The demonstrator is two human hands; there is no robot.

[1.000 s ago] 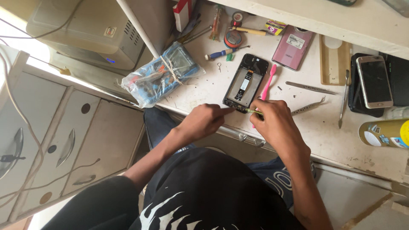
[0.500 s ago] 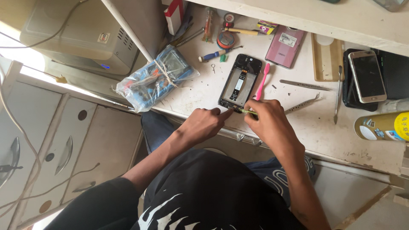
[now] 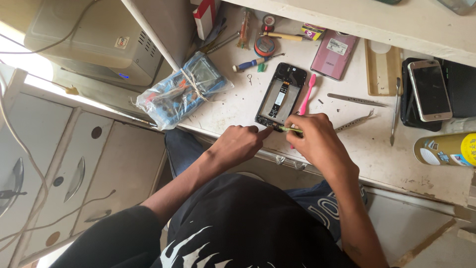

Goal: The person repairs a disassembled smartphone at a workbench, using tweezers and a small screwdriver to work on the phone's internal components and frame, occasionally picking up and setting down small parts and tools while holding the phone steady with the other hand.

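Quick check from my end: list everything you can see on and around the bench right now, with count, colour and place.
opened phone: 1, black, back off, bench centre
toothbrush: 1, pink, right of the opened phone
pink phone: 1, face down, behind the toothbrush
tweezers: 2, metal, right of centre
phone with screen up: 1, pale frame, far right
can: 1, yellow, lying at right edge
bagged meter: 1, blue, in clear plastic, bench left
screwdriver: 1, blue handle, behind the opened phone
tape roll: 1, dark, bench back
left hand: fingertip at the opened phone's lower edge
right hand: pinching a thin green tool
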